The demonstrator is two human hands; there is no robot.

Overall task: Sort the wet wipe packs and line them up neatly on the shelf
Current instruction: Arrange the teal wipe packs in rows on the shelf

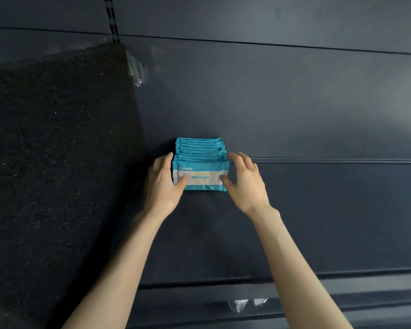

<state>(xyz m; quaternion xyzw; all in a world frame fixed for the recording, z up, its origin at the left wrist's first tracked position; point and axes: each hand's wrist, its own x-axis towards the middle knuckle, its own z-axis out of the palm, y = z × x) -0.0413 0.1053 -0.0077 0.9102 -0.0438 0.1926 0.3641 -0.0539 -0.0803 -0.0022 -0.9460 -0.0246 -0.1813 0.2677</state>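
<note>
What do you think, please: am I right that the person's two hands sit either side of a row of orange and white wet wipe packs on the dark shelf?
Not quite: the wet wipe packs are teal and white, not orange. The head view shows the left hand and right hand either side of their row on the dark shelf.

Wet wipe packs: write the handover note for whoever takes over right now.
Left hand: lies along the left side of the row of wet wipe packs, thumb on the front pack; no closed grip.
Right hand: open, thumb touching the front pack's right edge, fingers spread beside the row.
Packs: one row standing front to back on the shelf.
Done: the row is formed.
Left: probably square the slightly uneven edges, then let go. No loose packs in view.
</note>
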